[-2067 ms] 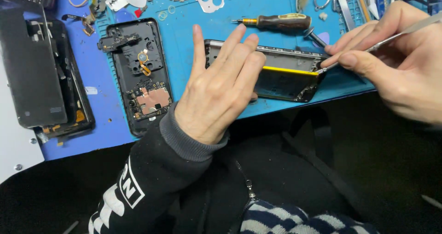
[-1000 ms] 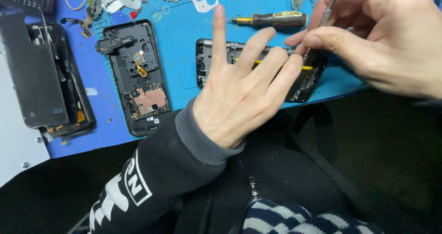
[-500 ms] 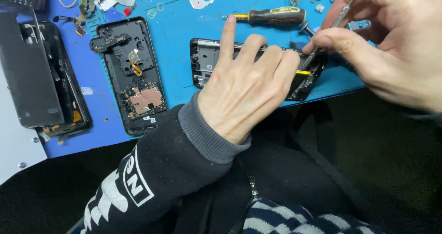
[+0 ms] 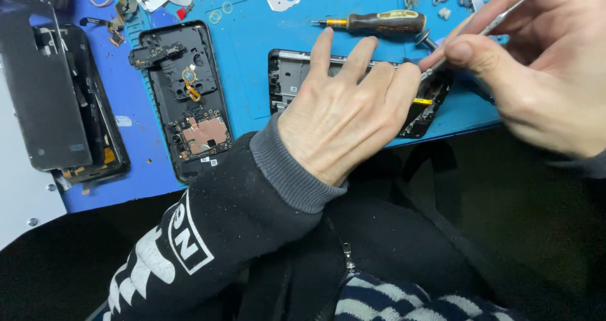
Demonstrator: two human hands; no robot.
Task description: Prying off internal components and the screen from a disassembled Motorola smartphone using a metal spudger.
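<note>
The opened phone [image 4: 287, 81] lies flat near the front edge of the blue mat [image 4: 252, 43], its long axis running left to right, its left end bare and its right end under the hands. The left hand [image 4: 344, 116] presses on it, fingers spread. The right hand [image 4: 536, 75] pinches thin metal tweezers [image 4: 499, 21], tips slanting down-left into the phone's right end. A screwdriver [image 4: 379, 23] lies parallel behind. Another stripped phone frame [image 4: 186, 100] lies lengthwise to the left on the surface.

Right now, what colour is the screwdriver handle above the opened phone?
Dark brown with a yellowish band, on the screwdriver lying on the blue mat; head view.
</note>
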